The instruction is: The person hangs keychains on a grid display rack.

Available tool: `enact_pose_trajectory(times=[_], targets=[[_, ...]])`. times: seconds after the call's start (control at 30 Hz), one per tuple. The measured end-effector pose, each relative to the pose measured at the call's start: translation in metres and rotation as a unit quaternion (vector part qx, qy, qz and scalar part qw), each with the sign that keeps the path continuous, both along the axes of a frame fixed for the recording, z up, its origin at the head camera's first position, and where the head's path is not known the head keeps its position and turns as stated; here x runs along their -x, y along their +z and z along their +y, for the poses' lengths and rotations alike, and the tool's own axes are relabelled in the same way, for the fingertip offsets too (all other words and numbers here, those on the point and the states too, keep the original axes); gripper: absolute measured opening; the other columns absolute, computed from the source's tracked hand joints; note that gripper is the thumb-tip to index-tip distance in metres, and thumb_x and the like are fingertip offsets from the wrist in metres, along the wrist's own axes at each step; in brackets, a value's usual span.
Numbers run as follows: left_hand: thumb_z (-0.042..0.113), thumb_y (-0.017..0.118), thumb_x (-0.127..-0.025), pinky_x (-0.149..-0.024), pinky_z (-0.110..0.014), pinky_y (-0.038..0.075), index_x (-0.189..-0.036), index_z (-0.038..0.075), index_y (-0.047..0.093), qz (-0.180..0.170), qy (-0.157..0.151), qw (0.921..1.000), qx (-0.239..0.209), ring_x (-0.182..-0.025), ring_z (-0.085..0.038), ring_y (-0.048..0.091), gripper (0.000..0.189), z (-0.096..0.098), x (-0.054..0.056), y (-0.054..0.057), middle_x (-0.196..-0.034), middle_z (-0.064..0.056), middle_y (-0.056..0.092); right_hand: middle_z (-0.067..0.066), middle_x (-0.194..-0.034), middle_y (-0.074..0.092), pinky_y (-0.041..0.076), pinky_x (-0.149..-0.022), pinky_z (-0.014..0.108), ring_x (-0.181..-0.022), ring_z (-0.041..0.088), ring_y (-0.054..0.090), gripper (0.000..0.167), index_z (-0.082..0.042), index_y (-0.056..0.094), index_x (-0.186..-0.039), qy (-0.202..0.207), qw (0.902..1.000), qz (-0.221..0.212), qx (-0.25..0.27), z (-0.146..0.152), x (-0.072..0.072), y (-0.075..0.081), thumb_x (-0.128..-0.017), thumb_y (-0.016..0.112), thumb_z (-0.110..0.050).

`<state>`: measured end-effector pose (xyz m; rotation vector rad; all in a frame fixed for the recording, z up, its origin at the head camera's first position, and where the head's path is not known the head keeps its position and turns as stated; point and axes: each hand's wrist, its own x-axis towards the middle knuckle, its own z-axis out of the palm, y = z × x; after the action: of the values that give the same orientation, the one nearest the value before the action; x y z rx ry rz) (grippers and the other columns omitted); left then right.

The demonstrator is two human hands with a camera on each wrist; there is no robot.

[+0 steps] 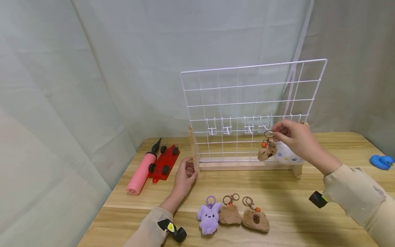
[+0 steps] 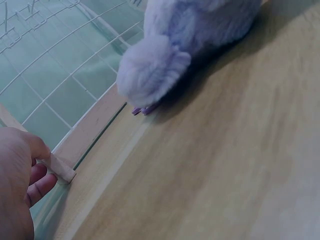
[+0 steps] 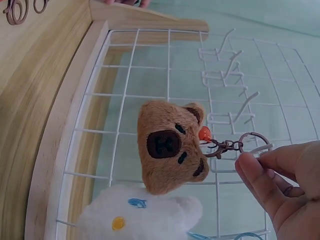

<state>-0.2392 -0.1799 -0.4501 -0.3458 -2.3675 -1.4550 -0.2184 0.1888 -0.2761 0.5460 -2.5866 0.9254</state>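
My right hand (image 1: 291, 133) pinches the metal ring (image 3: 255, 142) of a brown plush bear keychain (image 3: 170, 147) by a wire hook on the white grid rack (image 1: 237, 103). In the right wrist view, the hook's tip shows within the ring. The bear dangles below with a small orange bead (image 3: 204, 133). Beside it is a white plush (image 3: 135, 215) with blue eyes and a yellow nose, partly covered by my right hand in the head view. My left hand (image 1: 184, 176) grips the left wooden upright (image 1: 194, 154) of the rack near its foot.
On the table in front lie a purple plush keychain (image 1: 209, 218) and two brown plush keychains, one (image 1: 229, 215) beside the other (image 1: 256, 219). A pink pump (image 1: 142, 173) and a red wheeled board (image 1: 165, 163) lie left; a blue duck (image 1: 381, 161) sits far right. Several wire hooks (image 1: 227, 129) line the grid.
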Motion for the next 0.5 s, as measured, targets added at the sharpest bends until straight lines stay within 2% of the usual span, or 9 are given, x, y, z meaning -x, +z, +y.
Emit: enact_pose_trajectory(times=[0.2,0.5], targets=[[-0.013,0.066,-0.079,-0.069,-0.018,0.052,-0.126,-0.001,0.044,0.007,-0.005,0.9999,-0.007,-0.087,-0.028,0.059,0.053,0.0010,-0.0015,0.0007,-0.102,-0.022,0.058,0.017,-0.090,0.069,0.050,-0.064,0.012,-0.077,0.023,0.068,0.012,0.004,0.061,-0.103,0.003,0.9997,-0.022,-0.005,-0.0007,0.0036,-0.0022,-0.092,0.059,-0.001],[-0.013,0.066,-0.079,-0.068,-0.018,0.053,-0.125,-0.002,0.044,0.013,-0.005,0.9999,-0.005,-0.086,-0.029,0.060,0.053,0.0011,-0.0020,0.0018,-0.102,-0.022,0.059,0.019,-0.093,0.069,0.049,-0.064,0.013,-0.079,0.025,0.068,0.015,0.004,0.061,-0.105,-0.003,0.9995,-0.029,-0.015,-0.0012,0.0044,-0.0019,-0.092,0.059,-0.002]])
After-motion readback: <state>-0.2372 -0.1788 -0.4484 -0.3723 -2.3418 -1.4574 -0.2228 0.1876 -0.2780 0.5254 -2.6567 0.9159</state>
